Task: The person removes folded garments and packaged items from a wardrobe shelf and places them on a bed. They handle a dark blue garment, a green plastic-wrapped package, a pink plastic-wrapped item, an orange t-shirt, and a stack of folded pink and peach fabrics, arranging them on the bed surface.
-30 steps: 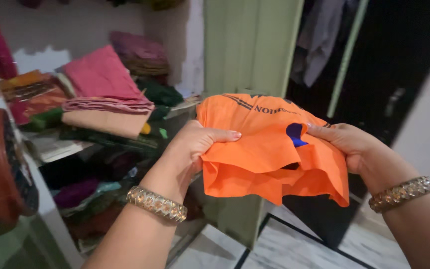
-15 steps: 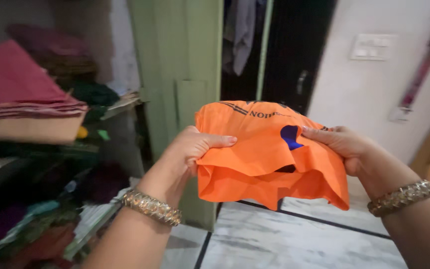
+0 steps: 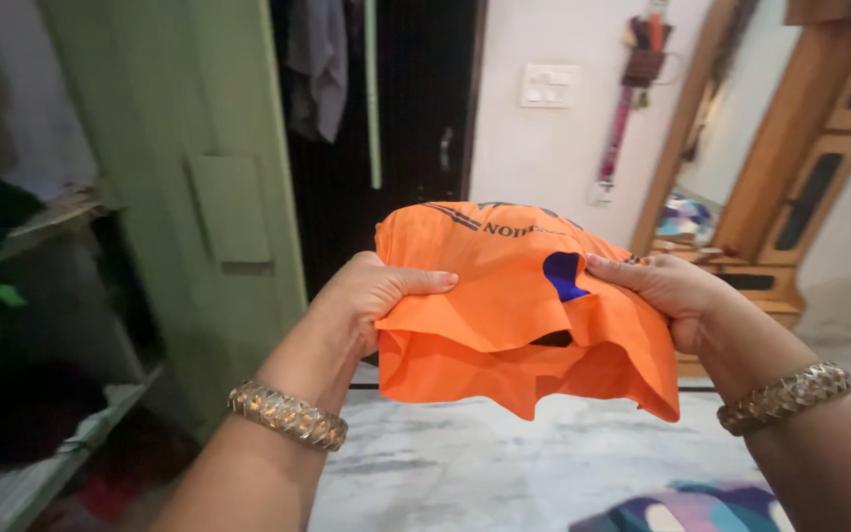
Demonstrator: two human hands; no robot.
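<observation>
Head view: folded orange cloth (image 3: 514, 305) held mid-air at chest height, above the marble floor (image 3: 465, 463). Left hand (image 3: 366, 300) pinches its left edge, thumb on top; right hand (image 3: 667, 291) grips the right edge, keeping the folds from opening. Green wardrobe door (image 3: 199, 177) stands left, wooden dresser (image 3: 780, 187) behind right.

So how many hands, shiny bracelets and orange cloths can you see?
Hands: 2, the left hand and the right hand
Gold bracelets: 2, the left bracelet and the right bracelet
Orange cloth: 1, gripped by both hands
Total: 5
</observation>
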